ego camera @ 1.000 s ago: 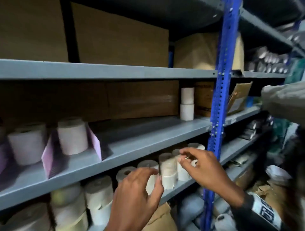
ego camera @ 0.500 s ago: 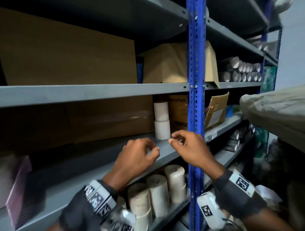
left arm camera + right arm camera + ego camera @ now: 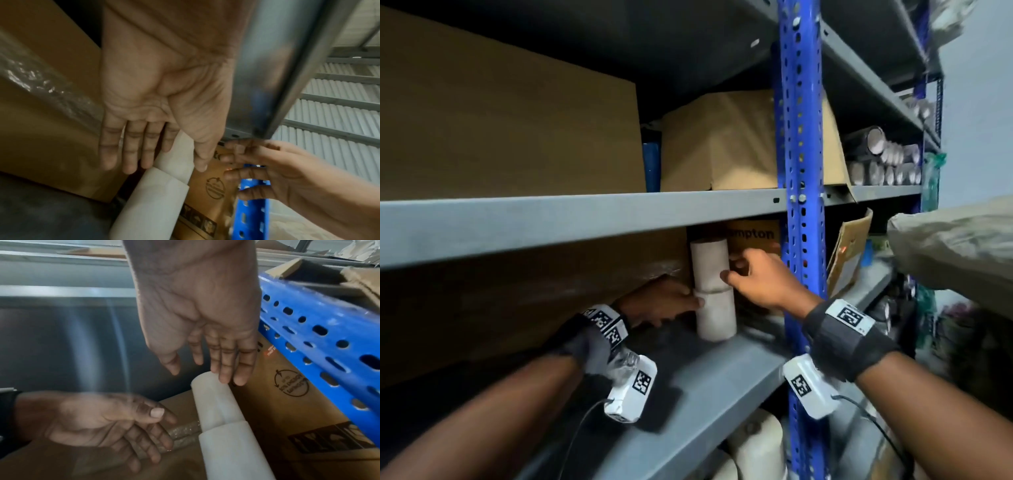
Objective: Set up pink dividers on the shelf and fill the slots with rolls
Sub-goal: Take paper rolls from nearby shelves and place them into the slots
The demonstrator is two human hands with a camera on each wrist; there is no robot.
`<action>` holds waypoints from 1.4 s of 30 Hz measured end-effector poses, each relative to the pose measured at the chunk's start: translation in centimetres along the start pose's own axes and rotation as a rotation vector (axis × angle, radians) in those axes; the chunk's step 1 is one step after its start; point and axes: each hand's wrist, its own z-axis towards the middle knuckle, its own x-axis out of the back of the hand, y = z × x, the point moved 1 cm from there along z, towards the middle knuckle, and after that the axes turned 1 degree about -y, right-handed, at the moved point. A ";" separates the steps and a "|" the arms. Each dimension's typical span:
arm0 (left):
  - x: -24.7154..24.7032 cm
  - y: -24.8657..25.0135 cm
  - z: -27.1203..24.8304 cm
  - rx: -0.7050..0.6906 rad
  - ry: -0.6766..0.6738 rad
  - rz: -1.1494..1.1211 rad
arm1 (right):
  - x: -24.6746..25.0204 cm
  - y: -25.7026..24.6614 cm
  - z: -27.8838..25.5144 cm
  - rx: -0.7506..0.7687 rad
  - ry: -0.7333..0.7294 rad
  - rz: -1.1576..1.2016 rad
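Two white rolls stand stacked at the back of the grey shelf (image 3: 705, 377), the upper roll (image 3: 710, 263) on the lower roll (image 3: 717, 318). My left hand (image 3: 688, 303) reaches in from the left with straight fingers, its thumb at the seam between them. In the left wrist view the left hand (image 3: 164, 165) lies flat beside the upper roll (image 3: 176, 155). My right hand (image 3: 732, 270) comes from the right. Its fingertips (image 3: 224, 379) touch the upper roll (image 3: 213, 400) near the top, with the thumb apart. Neither hand grips a roll. No pink divider is in view.
A blue perforated post (image 3: 801, 205) stands just right of my right wrist. Brown cartons (image 3: 534, 291) fill the shelf behind and left of the rolls, and a printed box (image 3: 753, 236) stands behind them. Another shelf board (image 3: 551, 222) runs close overhead. More rolls (image 3: 756, 442) sit below.
Both hands rose from the rolls on the lower shelf to the two stacked rolls at the back of the middle shelf. The view swung right, and the pink dividers left it.
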 end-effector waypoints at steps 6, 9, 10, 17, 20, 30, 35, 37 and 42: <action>0.2 -1.8 6.4 -0.124 0.032 -0.294 | -2.1 1.3 5.9 0.006 -0.017 -0.044; -0.5 -2.2 8.5 -0.175 -0.044 -0.447 | -3.3 1.3 7.9 0.009 -0.068 -0.052; -0.7 -2.3 9.1 -0.193 -0.058 -0.493 | -3.6 1.3 8.5 0.011 -0.079 -0.064; -2.3 -2.9 10.8 -0.250 -0.098 -0.658 | -3.6 1.0 9.2 0.137 -0.133 -0.028; -1.6 -2.3 10.2 -0.314 -0.037 -0.579 | -3.1 1.0 8.0 0.195 -0.110 0.133; -1.3 0.8 2.1 -0.427 -0.017 -0.567 | 0.4 -1.0 0.4 0.278 0.042 0.288; -1.8 2.9 -4.0 -0.380 0.026 -0.451 | 2.2 -2.3 -4.3 0.294 -0.017 0.397; -1.9 3.8 -6.3 -0.340 0.022 -0.442 | 3.2 -2.9 -5.8 0.297 -0.037 0.428; -1.7 6.3 -13.3 -0.301 0.071 -0.395 | 6.0 -5.1 -10.7 0.318 -0.090 0.493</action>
